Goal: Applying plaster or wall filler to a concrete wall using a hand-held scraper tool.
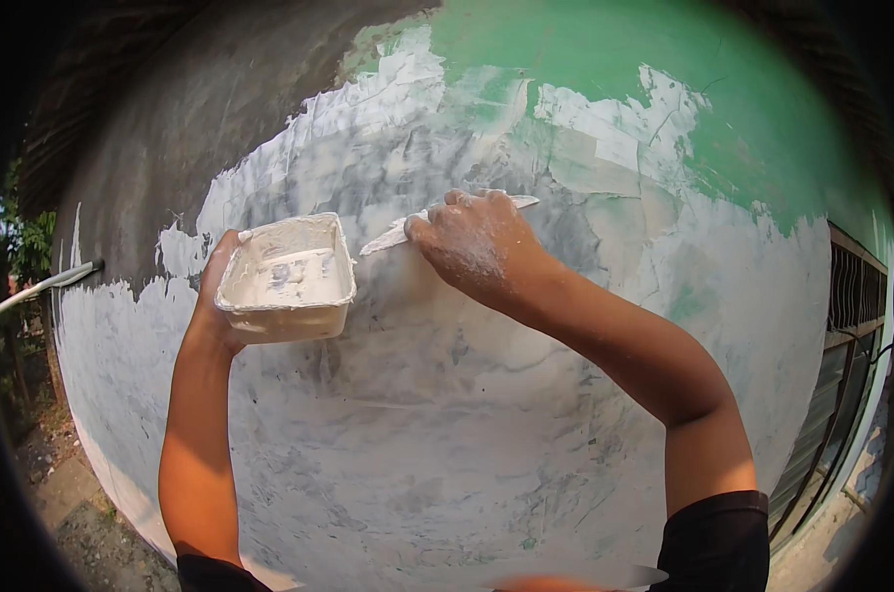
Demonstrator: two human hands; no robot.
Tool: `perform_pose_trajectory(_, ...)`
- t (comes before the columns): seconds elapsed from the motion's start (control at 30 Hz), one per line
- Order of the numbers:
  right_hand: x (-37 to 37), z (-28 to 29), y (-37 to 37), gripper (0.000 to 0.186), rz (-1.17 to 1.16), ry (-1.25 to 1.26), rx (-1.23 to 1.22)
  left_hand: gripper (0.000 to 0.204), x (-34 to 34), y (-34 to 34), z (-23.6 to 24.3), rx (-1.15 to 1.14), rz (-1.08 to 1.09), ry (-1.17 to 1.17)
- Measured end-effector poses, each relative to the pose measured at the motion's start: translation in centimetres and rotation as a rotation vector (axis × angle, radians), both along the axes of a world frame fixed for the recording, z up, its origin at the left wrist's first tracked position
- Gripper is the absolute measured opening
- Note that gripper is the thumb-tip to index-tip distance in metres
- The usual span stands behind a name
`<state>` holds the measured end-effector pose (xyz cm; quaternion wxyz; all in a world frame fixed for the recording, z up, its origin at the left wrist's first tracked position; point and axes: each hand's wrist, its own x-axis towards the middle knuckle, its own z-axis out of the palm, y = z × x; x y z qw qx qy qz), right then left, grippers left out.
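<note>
My left hand [219,286] grips a white square plastic tub [287,324] from its left side, the fingers partly hidden behind it. White paste coats the tub's inside walls and rim, with a thin smeared layer on the bottom. My right hand [484,247], dusted with white, is closed round a putty knife [388,238] whose wide thin blade is caked in the same paste. The blade lies close against the wall [417,434]; whether it touches cannot be made out. Fresh-looking white filler covers much of the wall around both hands.
Bare dark grey plaster [171,128] shows at the upper left and green paint [605,44] at the upper right. A white pipe [42,289] juts from the wall's left edge. On the right is a barred window [855,284] above dark slats.
</note>
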<state>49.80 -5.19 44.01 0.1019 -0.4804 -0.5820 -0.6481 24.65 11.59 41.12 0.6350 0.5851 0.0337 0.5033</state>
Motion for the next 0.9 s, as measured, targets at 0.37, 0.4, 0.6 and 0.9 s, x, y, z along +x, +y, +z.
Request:
perform_pose_trajectory(0.37, 11.8, 5.2, -2.6, 0.039, 0.101, 0.247, 0.369, 0.051, 3.0, -1.3, -0.4, -0.022, -0.100, 0.023)
perform_pose_trajectory(0.4, 11.4, 3.1, -2.9, 0.045, 0.054, 0.325, 0.279, 0.050, 3.2, -1.4, -0.4, -0.013, -0.087, 0.032)
perform_pose_trajectory(0.6, 9.2, -8.9, -5.4, 0.049, 0.001, 0.070, 0.110, 0.049, 3.5, -0.2, -0.4, 0.007, -0.089, 0.010)
perform_pose_trajectory(0.9, 12.2, 9.7, -6.6, 0.023, -0.054, 0.222, 0.498, 0.046, 6.9, -3.2, -0.1, 0.041, -0.087, 0.059)
